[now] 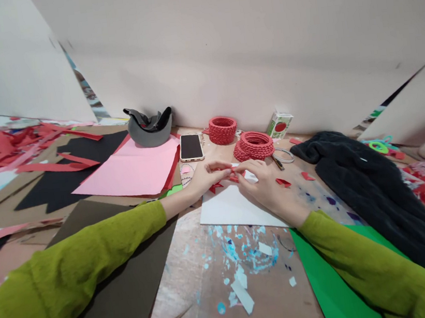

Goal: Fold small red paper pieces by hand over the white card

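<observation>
Both hands meet above a white sheet (pixel 234 205) on the worktable. My left hand (pixel 209 175) pinches one end of a small red paper piece (pixel 234 176), its fingertips closed. From the other side my right hand (pixel 258 181) closes its thumb and fingers on the same piece. The fingers cover much of it, so its full shape is hidden. Just under the left fingers lies a red folded scrap (pixel 215 187). Red cut pieces (pixel 283 182) rest to the right of my right hand.
Behind the hands stand red braided rings (pixel 255 145), a phone (pixel 191 147), a grey cap (pixel 150 128) and a small carton (pixel 280 124). Pink paper (pixel 131 169) lies left. A dark fuzzy cloth (pixel 363 175) and green sheet (pixel 329 274) lie right. A white wall (pixel 221 48) bounds the back.
</observation>
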`<action>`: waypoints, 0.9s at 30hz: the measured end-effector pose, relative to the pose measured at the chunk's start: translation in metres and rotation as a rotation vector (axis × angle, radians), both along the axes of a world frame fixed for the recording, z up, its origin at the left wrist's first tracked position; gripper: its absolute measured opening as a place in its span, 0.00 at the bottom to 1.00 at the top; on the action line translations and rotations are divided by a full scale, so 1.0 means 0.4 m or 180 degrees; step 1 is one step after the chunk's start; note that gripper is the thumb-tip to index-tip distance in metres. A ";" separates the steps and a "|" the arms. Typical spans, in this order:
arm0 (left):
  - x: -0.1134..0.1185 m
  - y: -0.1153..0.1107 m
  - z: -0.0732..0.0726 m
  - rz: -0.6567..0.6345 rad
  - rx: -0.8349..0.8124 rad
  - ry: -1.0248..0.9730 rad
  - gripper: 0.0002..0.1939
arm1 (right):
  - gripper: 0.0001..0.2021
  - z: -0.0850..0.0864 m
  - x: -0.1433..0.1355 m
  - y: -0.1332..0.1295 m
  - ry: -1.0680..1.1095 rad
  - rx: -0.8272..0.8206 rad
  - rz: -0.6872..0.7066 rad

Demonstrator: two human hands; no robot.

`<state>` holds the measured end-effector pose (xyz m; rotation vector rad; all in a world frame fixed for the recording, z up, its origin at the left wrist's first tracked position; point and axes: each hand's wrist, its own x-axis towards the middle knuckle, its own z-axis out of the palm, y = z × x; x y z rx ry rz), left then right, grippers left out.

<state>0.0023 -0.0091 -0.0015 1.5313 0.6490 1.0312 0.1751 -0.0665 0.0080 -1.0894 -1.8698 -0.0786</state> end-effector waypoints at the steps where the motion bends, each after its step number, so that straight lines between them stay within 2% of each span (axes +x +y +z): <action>1: -0.001 0.001 0.001 0.0039 0.0001 0.0019 0.16 | 0.10 -0.002 0.001 0.001 0.0013 0.0024 0.0043; 9: -0.004 0.001 -0.003 -0.0122 -0.0328 -0.0099 0.22 | 0.09 -0.003 0.015 0.002 -0.0062 0.0075 0.0168; 15: -0.006 0.002 -0.004 -0.0143 -0.0239 -0.0055 0.21 | 0.09 -0.014 0.022 0.006 -0.0049 0.0125 0.0200; 21: -0.005 0.003 -0.006 -0.0247 -0.0053 -0.0032 0.18 | 0.06 -0.011 0.018 0.010 0.0307 -0.0158 0.0114; 27: -0.005 0.006 -0.005 -0.0229 0.0072 -0.0031 0.12 | 0.05 -0.005 0.019 0.017 0.0528 -0.0588 0.0448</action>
